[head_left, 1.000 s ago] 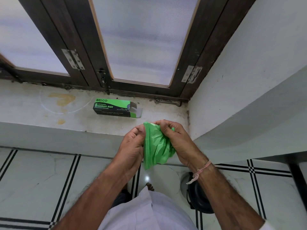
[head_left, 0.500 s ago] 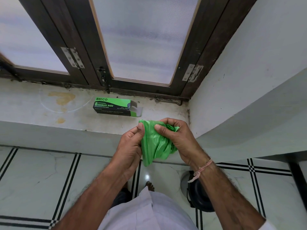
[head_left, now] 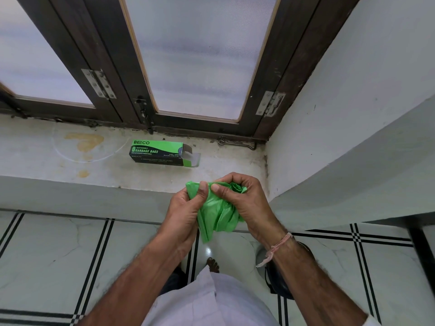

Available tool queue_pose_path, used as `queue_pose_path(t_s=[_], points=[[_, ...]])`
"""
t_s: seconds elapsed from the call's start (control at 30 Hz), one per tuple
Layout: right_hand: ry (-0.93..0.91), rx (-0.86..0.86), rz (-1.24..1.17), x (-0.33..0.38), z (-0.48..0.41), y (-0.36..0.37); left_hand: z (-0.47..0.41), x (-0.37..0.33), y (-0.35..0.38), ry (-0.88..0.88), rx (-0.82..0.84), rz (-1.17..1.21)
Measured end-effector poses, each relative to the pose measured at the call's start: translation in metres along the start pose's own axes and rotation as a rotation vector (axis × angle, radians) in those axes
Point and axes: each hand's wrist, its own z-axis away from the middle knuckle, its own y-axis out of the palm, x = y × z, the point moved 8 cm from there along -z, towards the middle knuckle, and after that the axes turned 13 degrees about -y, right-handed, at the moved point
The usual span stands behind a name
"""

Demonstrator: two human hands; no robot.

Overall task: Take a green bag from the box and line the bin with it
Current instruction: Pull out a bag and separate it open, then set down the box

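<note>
A crumpled green bag (head_left: 217, 214) hangs between both hands just in front of the sill's edge. My left hand (head_left: 186, 212) pinches its upper left edge with thumb and fingers. My right hand (head_left: 247, 203) grips the bunched top, with a rolled part of the bag sticking out by its fingers. The green and black bag box (head_left: 160, 152) lies on its side on the window sill (head_left: 70, 161), its right end flap open. A dark round bin (head_left: 280, 283) stands on the floor below my right forearm, mostly hidden.
A dark-framed window (head_left: 193, 55) with frosted glass rises behind the sill. A white wall (head_left: 353, 114) closes the right side. A metal latch hook (head_left: 235, 144) lies at the sill's back right. Below is a tiled floor (head_left: 58, 255) with black lines.
Both hands have drawn closer together at the top of the bag, thumbs now almost touching. The bag is bunched a bit more under my right hand.
</note>
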Motion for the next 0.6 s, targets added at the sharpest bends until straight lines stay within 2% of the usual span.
queue_pose_path(t_s=[0.2, 0.43, 0.6], points=[[0.053, -0.065, -0.162, -0.006, 0.005, 0.005, -0.006, 0.002, -0.007, -0.033, -0.069, 0.114], [0.104, -0.248, -0.407, -0.016, 0.010, 0.017, -0.011, 0.008, 0.000, -0.097, -0.108, 0.302], [0.115, -0.267, -0.399, -0.023, 0.010, 0.013, -0.016, 0.004, 0.000, -0.053, -0.131, 0.269]])
